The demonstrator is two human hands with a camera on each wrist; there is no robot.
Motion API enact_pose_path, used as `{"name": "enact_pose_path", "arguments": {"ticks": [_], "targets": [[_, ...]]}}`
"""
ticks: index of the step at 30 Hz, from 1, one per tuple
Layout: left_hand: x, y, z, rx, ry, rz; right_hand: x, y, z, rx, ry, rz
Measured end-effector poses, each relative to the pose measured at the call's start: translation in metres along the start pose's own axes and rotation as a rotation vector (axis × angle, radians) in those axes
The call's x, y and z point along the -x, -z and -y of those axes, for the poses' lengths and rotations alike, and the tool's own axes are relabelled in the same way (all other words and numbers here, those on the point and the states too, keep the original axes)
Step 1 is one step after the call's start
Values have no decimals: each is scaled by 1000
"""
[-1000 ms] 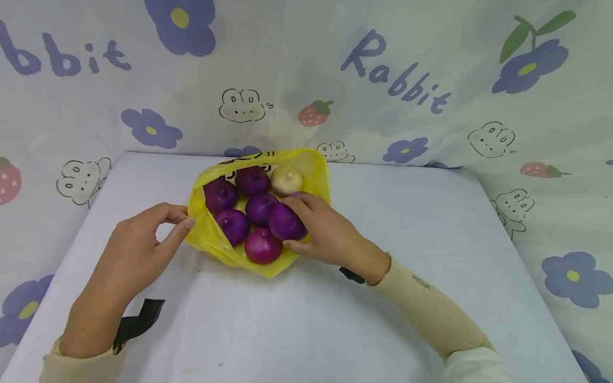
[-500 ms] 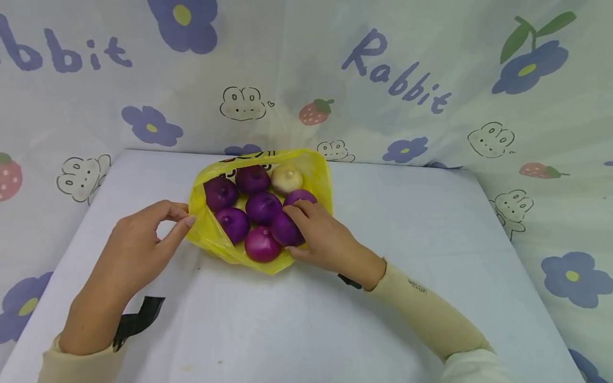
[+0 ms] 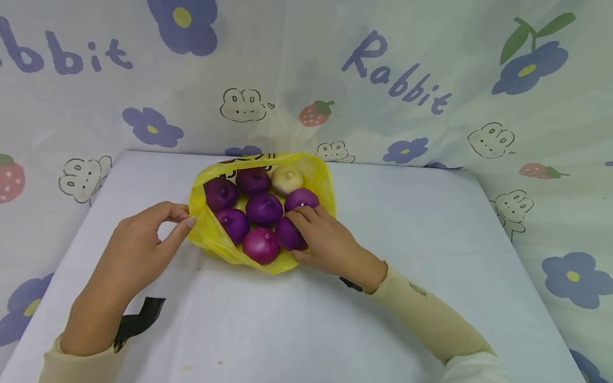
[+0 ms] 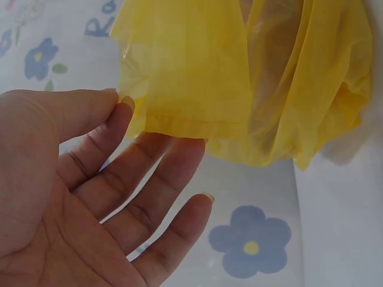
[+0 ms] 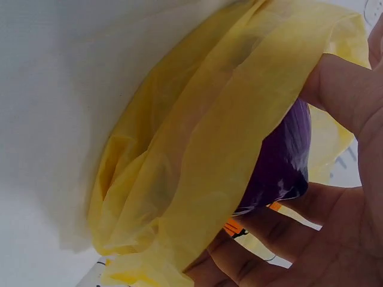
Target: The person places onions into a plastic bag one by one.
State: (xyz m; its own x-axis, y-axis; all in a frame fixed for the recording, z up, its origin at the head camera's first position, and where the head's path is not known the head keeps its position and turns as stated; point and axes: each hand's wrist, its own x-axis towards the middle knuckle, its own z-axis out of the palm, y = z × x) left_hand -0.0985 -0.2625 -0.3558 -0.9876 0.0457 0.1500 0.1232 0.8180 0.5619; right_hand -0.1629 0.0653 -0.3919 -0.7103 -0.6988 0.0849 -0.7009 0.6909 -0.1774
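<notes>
A yellow plastic bag [image 3: 203, 234] lies with its mouth spread wide, holding several purple onions [image 3: 264, 208] and one pale onion [image 3: 287, 180]. My left hand [image 3: 136, 250] pinches the bag's left rim; in the left wrist view, thumb and index finger meet at the yellow film [image 4: 185, 89] while the other fingers extend below. Inside the right side of the bag, my right hand [image 3: 332, 242] holds a purple onion [image 3: 289, 235], with its fingers over the top and thumb at the near side. The right wrist view shows this onion [image 5: 281, 161] partly behind the bag's edge.
The bag rests toward the back of a table with a white cover [image 3: 306, 330]. Behind it hangs a patterned cloth [image 3: 383, 122] with flowers, rabbits and strawberries. Black straps [image 3: 139, 322] show at the wrists.
The onion in my right hand has shifted slightly right and lower among the others. Another purple onion behind that hand shows more fully. My left hand stays at the rim.
</notes>
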Motion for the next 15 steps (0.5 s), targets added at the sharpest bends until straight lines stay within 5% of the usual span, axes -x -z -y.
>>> {"name": "enact_pose_path", "arguments": {"ticks": [15], "targets": [[-3, 0, -2, -6, 26, 28, 2, -8, 1, 43, -54, 62]]}}
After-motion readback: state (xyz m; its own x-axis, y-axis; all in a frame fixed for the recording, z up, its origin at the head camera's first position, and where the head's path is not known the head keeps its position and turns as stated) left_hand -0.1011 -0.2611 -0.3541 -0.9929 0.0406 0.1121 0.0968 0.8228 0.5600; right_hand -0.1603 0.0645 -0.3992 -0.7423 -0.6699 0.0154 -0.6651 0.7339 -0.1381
